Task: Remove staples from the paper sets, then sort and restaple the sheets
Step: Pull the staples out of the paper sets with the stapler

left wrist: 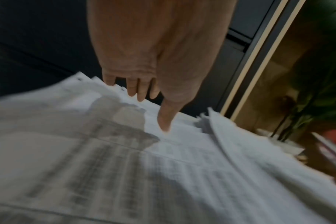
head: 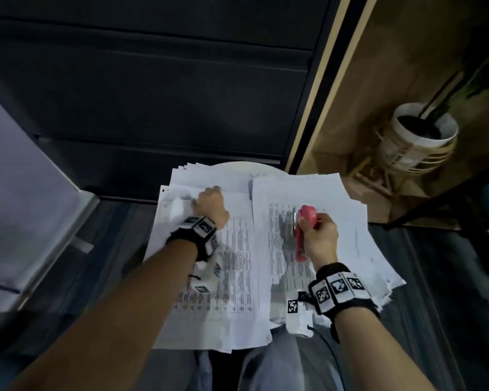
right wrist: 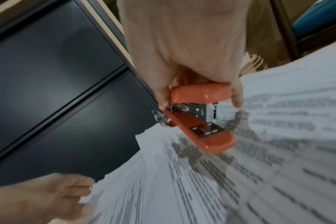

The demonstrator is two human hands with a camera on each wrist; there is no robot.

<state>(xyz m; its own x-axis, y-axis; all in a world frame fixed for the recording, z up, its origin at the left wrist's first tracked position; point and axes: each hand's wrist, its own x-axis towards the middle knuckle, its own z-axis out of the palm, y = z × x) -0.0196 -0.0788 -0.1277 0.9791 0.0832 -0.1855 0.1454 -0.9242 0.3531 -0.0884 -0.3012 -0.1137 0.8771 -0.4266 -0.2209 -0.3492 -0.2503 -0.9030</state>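
Observation:
Two spread piles of printed sheets cover a small round table. My left hand (head: 209, 194) lies on the left paper pile (head: 235, 266) near its far left corner. In the left wrist view the left hand (left wrist: 153, 109) has its thumb (left wrist: 165, 121) on top of the sheets (left wrist: 125, 166) and its fingers (left wrist: 140, 91) curled over their far edge. My right hand (head: 314, 222) grips a red stapler (head: 302, 235) just above the right paper pile (head: 308, 190). From the right wrist, my right hand (right wrist: 199, 94) holds the stapler (right wrist: 211, 141) with its mouth open over the printed pages (right wrist: 259, 166).
The white table rim (head: 237, 164) shows beyond the papers. A dark drawer cabinet (head: 153, 94) stands right behind it. A white plant pot (head: 424, 131) in a wooden stand sits on the floor at the right. My lap in grey trousers (head: 266, 368) is below the papers.

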